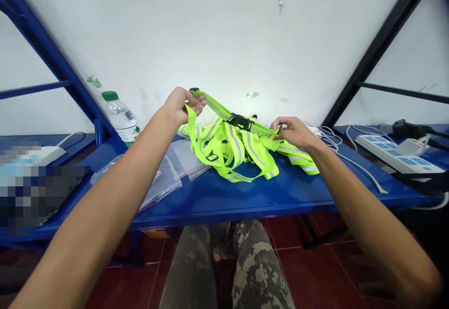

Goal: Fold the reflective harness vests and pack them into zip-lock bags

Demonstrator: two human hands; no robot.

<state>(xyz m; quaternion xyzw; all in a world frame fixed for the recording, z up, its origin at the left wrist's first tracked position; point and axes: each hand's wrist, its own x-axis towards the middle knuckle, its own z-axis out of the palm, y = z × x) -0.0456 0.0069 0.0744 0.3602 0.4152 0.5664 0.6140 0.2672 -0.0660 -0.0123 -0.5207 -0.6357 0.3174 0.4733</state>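
Both my hands hold up a neon-yellow reflective strap [218, 107] with a grey stripe, stretched above the shelf. My left hand [184, 103] grips its left end, where a black slider shows at the fingertips. My right hand [293, 130] pinches the right end near another small black fitting. Between them a black side-release buckle [240, 121] sits on the strap, and its halves look joined. Below, loops of the same neon webbing [233, 152] hang and lie in a tangled heap on the blue shelf [252, 201]. How many straps are in the heap I cannot tell.
Clear plastic zip bags [163, 185] lie under my left forearm. Behind them stands a water bottle [121, 118] with a green cap. White cables [361, 171] and a power strip [400, 154] are at the right. Blue [52, 42] and black [379, 51] frame posts slant up on either side.
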